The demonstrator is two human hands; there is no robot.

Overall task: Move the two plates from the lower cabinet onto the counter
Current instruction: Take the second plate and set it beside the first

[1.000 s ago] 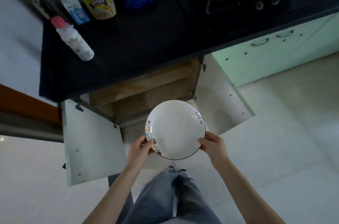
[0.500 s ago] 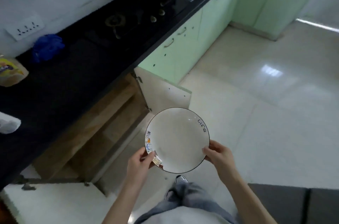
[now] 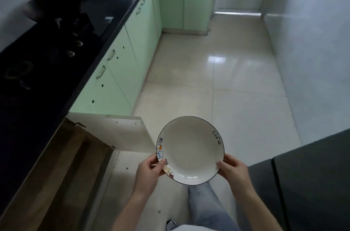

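Both hands hold a white plate (image 3: 190,150) in the air over the floor (image 3: 217,83), roughly level, its hollow facing up. The left hand (image 3: 149,173) pinches the rim at the lower left, thumb on top beside a strip of small coloured drawings; the right hand (image 3: 233,170) grips the rim at the lower right, thumb lying on the inner slope. A thin dark line runs round the plate's edge, and a short handwritten word sits on the rim beyond the right hand. Just beyond the left hand an open cabinet door (image 3: 117,132) stands out into the room, its outer corner close to the plate's left edge; to the left of that hand lies the brown wooden inside of the cabinet (image 3: 62,170). Above it the dark counter (image 3: 28,109) runs away to the far left, with a black pan (image 3: 53,5) on a stove. Pale green cupboards (image 3: 123,64) line the space under the counter. Below the hands a leg in grey trousers (image 3: 206,206) shows.
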